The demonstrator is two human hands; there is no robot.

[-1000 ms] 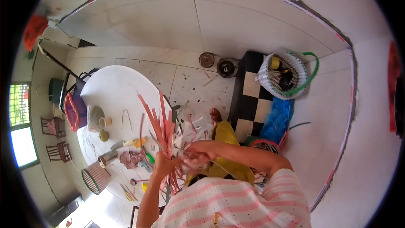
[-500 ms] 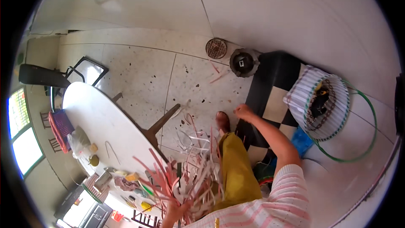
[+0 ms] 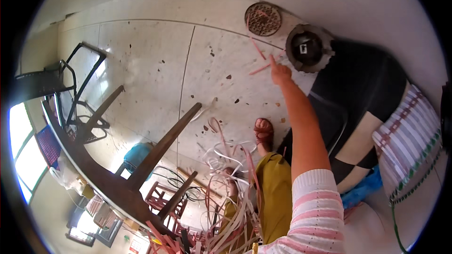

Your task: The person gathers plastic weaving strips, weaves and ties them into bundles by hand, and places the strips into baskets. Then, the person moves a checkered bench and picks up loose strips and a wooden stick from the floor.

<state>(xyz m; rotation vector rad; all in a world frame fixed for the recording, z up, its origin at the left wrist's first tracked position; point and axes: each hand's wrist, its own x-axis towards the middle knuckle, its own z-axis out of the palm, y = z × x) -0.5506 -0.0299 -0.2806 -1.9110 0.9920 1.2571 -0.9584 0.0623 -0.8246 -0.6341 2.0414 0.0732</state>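
My right hand (image 3: 281, 71) reaches out low over the speckled floor, index finger stretched forward and the other fingers partly bent. Its fingertip is at a thin pink strip (image 3: 260, 69), and I cannot tell whether it touches. Another pink strip (image 3: 257, 48) lies just beyond. A loose tangle of white and pale pink flat strips (image 3: 233, 218) spreads in front of my body, trailing over my lap and toward the floor. Redder strips (image 3: 160, 236) stick out at the lower edge, beside the table. My left hand is outside the picture.
A round drain grate (image 3: 262, 19) and a dark round metal base (image 3: 308, 48) sit by the wall. To the right are a black-and-cream checkered seat (image 3: 362, 108) and a striped woven bag (image 3: 412, 127). A table (image 3: 101, 164) with wooden legs and a dark chair (image 3: 42, 84) stand left.
My right hand has stretched forward, from beside my foot to the pink strips on the floor. The view has tilted and shifted. My left hand, earlier at the strip bundle, has left the picture.
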